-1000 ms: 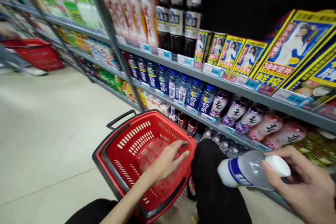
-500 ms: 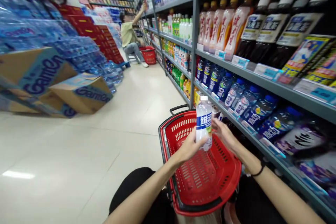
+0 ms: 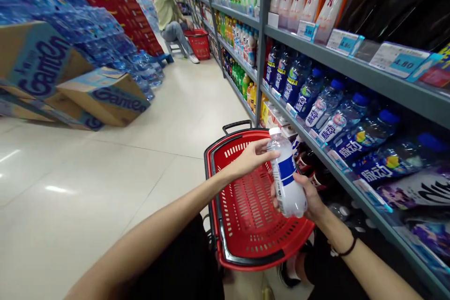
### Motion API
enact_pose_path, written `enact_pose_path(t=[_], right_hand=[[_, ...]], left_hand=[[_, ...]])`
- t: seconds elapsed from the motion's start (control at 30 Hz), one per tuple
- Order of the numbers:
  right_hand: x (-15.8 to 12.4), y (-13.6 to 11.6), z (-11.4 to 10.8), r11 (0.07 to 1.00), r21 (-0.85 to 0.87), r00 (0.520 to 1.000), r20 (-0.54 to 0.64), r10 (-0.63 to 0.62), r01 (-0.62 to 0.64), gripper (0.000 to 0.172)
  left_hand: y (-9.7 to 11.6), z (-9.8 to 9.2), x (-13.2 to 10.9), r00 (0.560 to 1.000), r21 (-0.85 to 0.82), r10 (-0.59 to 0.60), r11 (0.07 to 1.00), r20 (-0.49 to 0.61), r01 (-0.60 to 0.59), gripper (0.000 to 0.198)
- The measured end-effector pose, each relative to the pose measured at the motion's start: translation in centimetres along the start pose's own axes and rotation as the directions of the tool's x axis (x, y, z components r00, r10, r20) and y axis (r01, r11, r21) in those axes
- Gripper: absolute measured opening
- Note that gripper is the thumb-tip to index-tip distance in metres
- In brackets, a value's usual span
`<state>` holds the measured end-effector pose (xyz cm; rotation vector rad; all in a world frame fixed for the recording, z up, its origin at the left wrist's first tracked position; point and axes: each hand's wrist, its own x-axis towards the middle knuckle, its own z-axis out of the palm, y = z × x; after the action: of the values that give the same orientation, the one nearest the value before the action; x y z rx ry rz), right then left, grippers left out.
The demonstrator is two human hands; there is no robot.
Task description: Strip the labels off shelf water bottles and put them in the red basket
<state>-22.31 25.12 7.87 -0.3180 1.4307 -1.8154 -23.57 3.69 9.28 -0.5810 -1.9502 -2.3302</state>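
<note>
A drink bottle with a white cap, cloudy pale contents and a blue label is held tilted above a red shopping basket. My right hand is wrapped round its lower half, thumb on the label edge and fingertips showing on the far side. Up by the bottle's neck, my left hand grips with the thumb across the front and the fingers behind. The basket's visible slotted floor has nothing on it.
Shelving runs along my right, stocked with bottled drinks. Garten-like lettered cartons and stacked water packs stand to the left. Further down the aisle a seated person reaches to a shelf beside another red basket.
The bottle has turned and tilted, with its label rotated. My right hand has closed round its lower part, while my left has shifted up to the neck. The view has tipped downward.
</note>
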Motion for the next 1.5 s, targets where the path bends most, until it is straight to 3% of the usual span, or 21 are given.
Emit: enact_pose_path(t=[0.07, 0.13, 0.2, 0.33, 0.53, 0.67, 0.87, 0.97, 1.07, 1.13, 1.27, 1.4, 1.5], right_hand=[[-0.2, 0.4, 0.0, 0.999, -0.027, 0.993, -0.110, -0.044, 0.041, 0.070], [-0.2, 0.9, -0.1, 0.987, -0.128, 0.961, -0.246, -0.123, 0.094, 0.060], [-0.1, 1.6, -0.2, 0.965, -0.233, 0.928, -0.318, -0.195, 0.124, 0.056], [0.0, 2.7, -0.1, 0.947, -0.282, 0.919, -0.310, -0.244, 0.157, 0.051], [-0.1, 2.8, 0.7, 0.894, -0.367, 0.902, -0.243, -0.358, 0.256, 0.049], [0.1, 3.1, 0.4, 0.869, -0.408, 0.889, -0.229, -0.396, 0.281, 0.047], [0.3, 2.7, 0.3, 0.943, -0.278, 0.928, -0.269, -0.259, 0.183, 0.061], [0.1, 2.2, 0.8, 0.972, -0.165, 0.949, -0.240, -0.206, 0.169, 0.057], [0.0, 2.0, 1.1, 0.987, -0.055, 0.957, -0.245, -0.158, 0.149, 0.058], [0.0, 2.1, 1.0, 0.987, -0.030, 0.945, -0.286, -0.161, 0.159, 0.056], [0.1, 2.7, 0.3, 0.972, -0.080, 0.913, -0.333, -0.236, 0.222, 0.051], [0.0, 2.8, 0.1, 0.967, -0.114, 0.912, -0.321, -0.253, 0.228, 0.056], [-0.2, 2.6, 0.4, 0.968, -0.098, 0.921, -0.298, -0.249, 0.230, 0.056]], left_hand=[[-0.4, 0.3, 0.4, 0.995, -0.077, -0.001, 0.997, -0.105, -0.007, 0.057], [-1.0, 0.5, 0.1, 0.963, -0.068, 0.025, 0.997, -0.269, -0.045, 0.061], [-1.8, 0.8, -0.5, 0.934, -0.045, 0.052, 0.996, -0.353, -0.072, 0.064], [-2.8, 1.5, -1.5, 0.948, -0.073, 0.092, 0.990, -0.304, -0.120, 0.070], [-1.7, 2.1, -3.1, 0.940, 0.039, 0.263, 0.965, -0.216, -0.261, 0.072], [-1.3, 1.6, -4.0, 0.935, 0.095, 0.310, 0.950, -0.173, -0.297, 0.070], [-1.6, 1.5, -3.9, 0.926, 0.010, 0.191, 0.980, -0.325, -0.198, 0.065], [-1.6, 1.5, -3.7, 0.941, -0.096, 0.175, 0.973, -0.289, -0.210, 0.061], [-1.5, 1.3, -3.6, 0.969, -0.142, 0.167, 0.970, -0.183, -0.195, 0.071], [-1.4, 1.3, -3.6, 0.970, -0.084, 0.172, 0.978, -0.173, -0.189, 0.080], [-1.5, 1.7, -3.5, 0.947, 0.035, 0.185, 0.983, -0.263, -0.183, 0.082], [-1.6, 2.0, -3.4, 0.933, 0.116, 0.215, 0.975, -0.290, -0.189, 0.083], [-1.5, 2.0, -3.3, 0.904, 0.219, 0.306, 0.944, -0.299, -0.247, 0.083]])
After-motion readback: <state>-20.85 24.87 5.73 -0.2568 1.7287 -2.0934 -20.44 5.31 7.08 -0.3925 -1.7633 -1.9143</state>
